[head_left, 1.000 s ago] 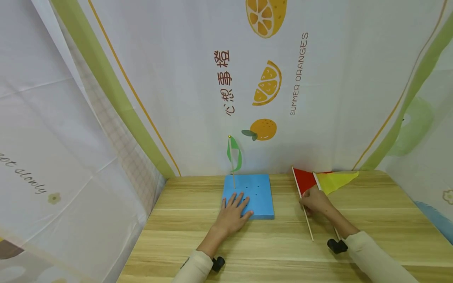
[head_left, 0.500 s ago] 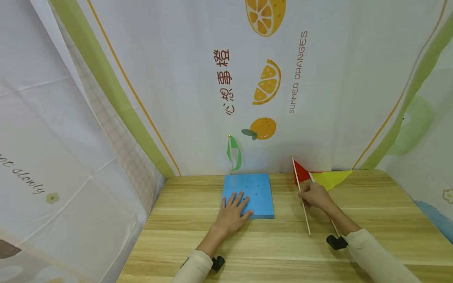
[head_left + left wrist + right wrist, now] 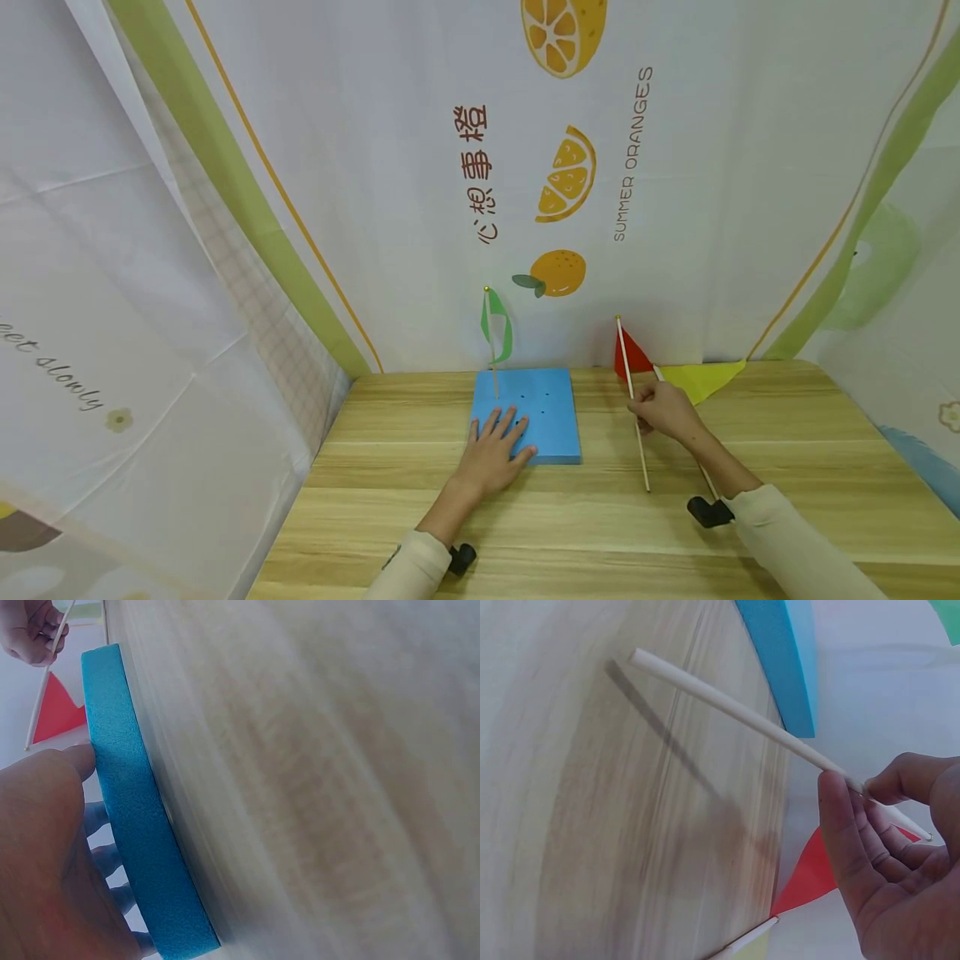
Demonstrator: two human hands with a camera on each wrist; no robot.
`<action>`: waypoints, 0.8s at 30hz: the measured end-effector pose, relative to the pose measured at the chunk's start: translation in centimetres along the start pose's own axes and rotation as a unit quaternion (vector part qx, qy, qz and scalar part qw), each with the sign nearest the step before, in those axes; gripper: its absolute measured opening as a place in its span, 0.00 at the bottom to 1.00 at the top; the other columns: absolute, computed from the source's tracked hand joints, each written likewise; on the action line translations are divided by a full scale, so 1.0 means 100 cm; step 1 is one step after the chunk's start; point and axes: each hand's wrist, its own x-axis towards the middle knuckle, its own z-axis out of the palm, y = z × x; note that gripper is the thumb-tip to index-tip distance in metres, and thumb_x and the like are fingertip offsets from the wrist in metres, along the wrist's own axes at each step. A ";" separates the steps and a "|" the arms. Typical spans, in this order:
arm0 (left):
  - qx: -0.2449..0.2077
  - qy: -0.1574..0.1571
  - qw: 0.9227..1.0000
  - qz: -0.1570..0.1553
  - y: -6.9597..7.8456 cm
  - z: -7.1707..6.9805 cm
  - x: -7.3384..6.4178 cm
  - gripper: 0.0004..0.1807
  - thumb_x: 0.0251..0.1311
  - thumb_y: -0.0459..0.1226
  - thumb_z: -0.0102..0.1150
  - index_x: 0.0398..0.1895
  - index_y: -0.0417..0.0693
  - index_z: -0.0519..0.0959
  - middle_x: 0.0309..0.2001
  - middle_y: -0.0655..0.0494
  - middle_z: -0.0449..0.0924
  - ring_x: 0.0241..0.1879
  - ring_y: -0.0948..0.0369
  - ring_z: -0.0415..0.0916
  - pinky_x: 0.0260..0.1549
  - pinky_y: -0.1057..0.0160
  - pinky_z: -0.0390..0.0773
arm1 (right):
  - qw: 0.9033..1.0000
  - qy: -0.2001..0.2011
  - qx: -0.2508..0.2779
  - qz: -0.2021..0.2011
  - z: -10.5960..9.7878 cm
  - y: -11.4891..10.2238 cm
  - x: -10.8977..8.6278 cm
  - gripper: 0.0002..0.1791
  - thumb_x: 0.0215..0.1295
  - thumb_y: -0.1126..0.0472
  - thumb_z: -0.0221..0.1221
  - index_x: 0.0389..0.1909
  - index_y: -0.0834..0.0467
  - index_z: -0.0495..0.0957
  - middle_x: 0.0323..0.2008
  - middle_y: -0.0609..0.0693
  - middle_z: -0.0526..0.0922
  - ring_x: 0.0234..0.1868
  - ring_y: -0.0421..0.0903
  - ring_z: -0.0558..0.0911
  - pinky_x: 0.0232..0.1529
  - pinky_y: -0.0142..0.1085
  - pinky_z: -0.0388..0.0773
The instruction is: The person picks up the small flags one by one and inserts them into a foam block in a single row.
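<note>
While the left hand (image 3: 491, 457) lies flat with fingers spread on the near part of the blue foam block (image 3: 551, 417), the right hand (image 3: 663, 412) pinches the stick of the red flag (image 3: 632, 354) between thumb and fingertips. Flag is lifted off the wooden surface (image 3: 600, 525) and tilted, red pennant at the top, lower stick end pointing down toward the surface right of the block. Right wrist view: thumb and fingers curled round the white stick, red cloth behind the hand. Green flag (image 3: 497, 327) stands upright in a hole at the block's far left; several dark holes show in the block's top face beyond the left fingertips. Yellow flag (image 3: 701, 379) lies flat on the surface just behind the right hand, its stick partly hidden by that hand and forearm. Printed cloth backdrop (image 3: 480, 167) with orange motifs closes in the surface on three sides.
</note>
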 end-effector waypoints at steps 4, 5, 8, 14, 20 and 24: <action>-0.007 -0.001 1.000 -0.002 0.002 -0.002 -0.001 0.35 0.72 0.63 0.34 0.77 0.62 0.55 0.79 0.55 0.47 0.79 0.49 0.43 0.73 0.36 0.46 | 1.000 0.005 0.004 -0.002 -0.001 -0.003 0.000 0.08 0.66 0.63 0.57 0.33 0.66 0.75 0.20 0.55 0.82 0.21 0.44 0.82 0.30 0.45 0.86; -0.008 -0.002 1.000 -0.002 0.002 -0.002 -0.001 0.35 0.72 0.63 0.34 0.77 0.62 0.55 0.79 0.55 0.47 0.79 0.49 0.43 0.73 0.36 0.46 | 1.000 0.006 0.006 -0.002 -0.001 -0.004 0.001 0.08 0.66 0.63 0.57 0.33 0.67 0.75 0.22 0.56 0.83 0.21 0.44 0.83 0.30 0.45 0.86; -0.006 -0.003 1.000 -0.005 0.003 -0.001 -0.001 0.36 0.71 0.64 0.34 0.77 0.63 0.55 0.79 0.56 0.47 0.79 0.49 0.43 0.73 0.36 0.46 | 1.000 0.005 0.010 -0.005 -0.003 -0.008 0.000 0.09 0.66 0.63 0.56 0.34 0.67 0.75 0.25 0.59 0.83 0.22 0.44 0.83 0.31 0.45 0.86; 0.002 -0.002 1.000 -0.006 0.003 0.001 0.000 0.36 0.71 0.64 0.33 0.77 0.63 0.55 0.79 0.56 0.47 0.79 0.49 0.43 0.73 0.37 0.48 | 1.000 0.005 0.016 -0.022 -0.003 -0.014 0.000 0.07 0.67 0.64 0.56 0.35 0.66 0.75 0.28 0.61 0.83 0.23 0.45 0.84 0.31 0.46 0.86; 0.002 -0.002 1.000 -0.005 0.004 0.001 0.000 0.36 0.71 0.64 0.33 0.77 0.63 0.55 0.79 0.56 0.47 0.79 0.49 0.43 0.73 0.36 0.47 | 0.999 0.001 0.013 -0.036 -0.003 -0.020 0.000 0.06 0.67 0.64 0.56 0.35 0.65 0.75 0.28 0.61 0.82 0.24 0.52 0.85 0.31 0.47 0.86; 0.000 -0.002 1.000 -0.006 0.004 0.001 0.000 0.36 0.71 0.64 0.33 0.77 0.62 0.55 0.79 0.55 0.48 0.78 0.49 0.44 0.73 0.36 0.48 | 0.999 0.000 0.014 -0.042 -0.003 -0.022 0.002 0.06 0.67 0.64 0.56 0.35 0.64 0.75 0.29 0.60 0.81 0.24 0.50 0.84 0.33 0.47 0.86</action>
